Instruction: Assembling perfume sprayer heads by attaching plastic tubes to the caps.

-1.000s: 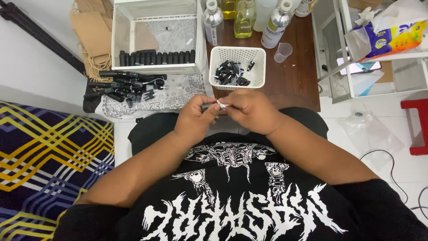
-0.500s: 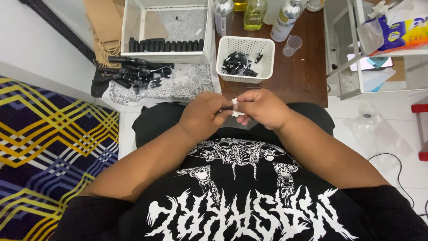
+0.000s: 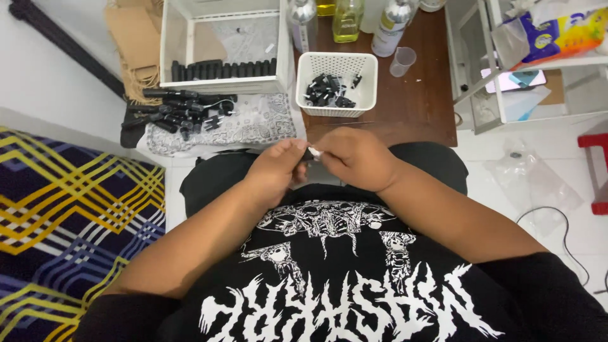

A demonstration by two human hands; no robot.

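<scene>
Hands [image 3: 316, 161] mostly hide 1 small black-and-white piece [image 3: 312, 153].

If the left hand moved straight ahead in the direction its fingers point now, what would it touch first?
The left hand points toward the right hand, so it would probably meet the small black-and-white piece pinched between them, then the right hand's fingers. Depth looks equal.

A tiny black-and-white piece [image 3: 312, 152] sits pinched between both hands' fingers [image 3: 297, 152], mostly hidden.
</scene>
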